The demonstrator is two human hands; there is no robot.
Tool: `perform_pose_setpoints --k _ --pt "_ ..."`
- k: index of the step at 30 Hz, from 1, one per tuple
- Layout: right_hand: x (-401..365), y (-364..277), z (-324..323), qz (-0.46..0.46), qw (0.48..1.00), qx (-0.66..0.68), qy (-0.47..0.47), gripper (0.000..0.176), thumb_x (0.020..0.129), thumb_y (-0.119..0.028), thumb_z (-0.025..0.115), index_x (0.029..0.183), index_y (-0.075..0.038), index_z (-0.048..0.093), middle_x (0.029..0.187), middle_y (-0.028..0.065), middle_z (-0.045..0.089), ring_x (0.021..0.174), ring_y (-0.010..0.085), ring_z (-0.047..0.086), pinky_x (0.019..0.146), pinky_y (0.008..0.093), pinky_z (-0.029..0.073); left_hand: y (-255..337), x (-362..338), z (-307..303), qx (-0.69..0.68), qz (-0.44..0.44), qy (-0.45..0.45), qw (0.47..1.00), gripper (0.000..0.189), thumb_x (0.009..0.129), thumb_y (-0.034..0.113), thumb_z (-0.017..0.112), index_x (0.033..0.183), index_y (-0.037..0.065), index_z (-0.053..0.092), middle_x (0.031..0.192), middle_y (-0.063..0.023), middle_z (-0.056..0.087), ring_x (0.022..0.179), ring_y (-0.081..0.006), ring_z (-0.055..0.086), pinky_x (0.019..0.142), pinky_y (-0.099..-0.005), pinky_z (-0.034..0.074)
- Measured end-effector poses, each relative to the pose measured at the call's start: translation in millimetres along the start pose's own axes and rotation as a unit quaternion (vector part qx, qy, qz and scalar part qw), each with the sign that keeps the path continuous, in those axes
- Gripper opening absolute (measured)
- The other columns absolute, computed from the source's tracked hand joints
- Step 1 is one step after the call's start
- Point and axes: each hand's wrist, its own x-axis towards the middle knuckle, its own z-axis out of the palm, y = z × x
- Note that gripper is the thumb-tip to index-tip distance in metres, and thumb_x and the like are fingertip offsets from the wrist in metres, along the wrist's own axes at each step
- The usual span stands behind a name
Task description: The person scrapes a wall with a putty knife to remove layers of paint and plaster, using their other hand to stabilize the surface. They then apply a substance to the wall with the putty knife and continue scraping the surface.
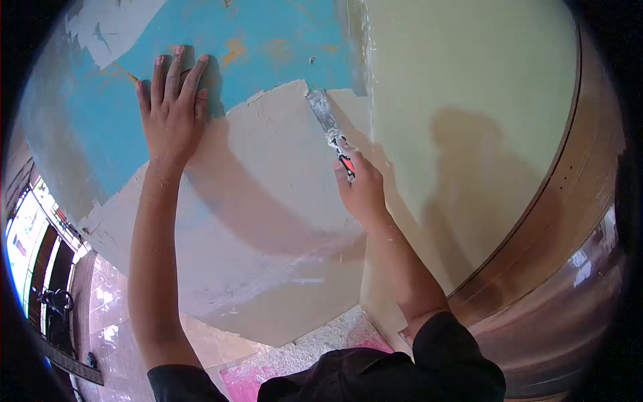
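Scraper (321, 110) at the blue paint's (281, 40) ragged edge, bare wall (469, 67) rightward.

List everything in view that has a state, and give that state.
Left hand: open, fingers spread on the wall.
Right hand: closed around the scraper's handle.
Metal scraper with red-and-black handle: held, blade smeared.
Blue painted wall area: scuffed, orange marks showing.
Pale wall area: ragged-edged.
Pink sheet on the floor: strewn with white debris.
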Motion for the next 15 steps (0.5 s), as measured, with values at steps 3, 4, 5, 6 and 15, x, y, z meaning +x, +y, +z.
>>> perform_pose_setpoints --k 3,4,5,6,15 --pt "36 -20 2 -0.022 1.000 -0.022 0.000 0.041 0.096 -0.017 0.064 0.135 -0.010 0.056 0.093 0.0190 0.069 0.087 0.0370 0.068 0.076 0.0451 0.054 0 0 1 0.007 0.003 0.000 1.000 0.050 0.102 0.033 0.052 0.151 0.038 0.043 0.162 0.0040 0.035 0.150 -0.0282 0.029 0.120 -0.0619 0.019" --pt "51 -29 -4 -0.020 1.000 -0.019 -0.003 0.041 0.096 -0.017 0.064 0.135 -0.010 0.056 0.093 0.0190 0.069 0.087 0.0370 0.068 0.076 0.0451 0.054 0 1 0 0.020 0.001 -0.012 1.000 0.049 0.103 0.034 0.051 0.151 0.037 0.043 0.163 0.0033 0.034 0.151 -0.0285 0.028 0.121 -0.0613 0.018" --pt "65 -41 -10 -0.029 0.999 -0.013 0.000 0.041 0.096 -0.018 0.064 0.135 -0.010 0.056 0.093 0.0191 0.070 0.086 0.0376 0.068 0.076 0.0450 0.054 0 1 -1 0.033 -0.001 -0.025 0.999 0.049 0.104 0.035 0.049 0.152 0.037 0.042 0.163 0.0025 0.033 0.152 -0.0287 0.027 0.122 -0.0608 0.016" --pt "71 -47 -13 -0.039 0.999 -0.007 0.003 0.040 0.096 -0.018 0.064 0.135 -0.010 0.057 0.093 0.0193 0.070 0.085 0.0381 0.068 0.075 0.0448 0.054 0 0 -1 0.034 0.000 -0.029 0.999 0.049 0.104 0.035 0.049 0.152 0.037 0.042 0.163 0.0025 0.033 0.152 -0.0287 0.027 0.122 -0.0608 0.016" --pt "-3 -9 -8 0.001 0.998 0.052 -0.036 0.040 0.097 -0.016 0.064 0.136 -0.010 0.058 0.101 0.0197 0.071 0.088 0.0341 0.070 0.079 0.0415 0.054 -37 -6 -15 0.017 0.035 -0.031 0.999 0.048 0.104 0.031 0.048 0.151 0.041 0.043 0.163 0.0054 0.033 0.151 -0.0268 0.029 0.121 -0.0616 0.019"
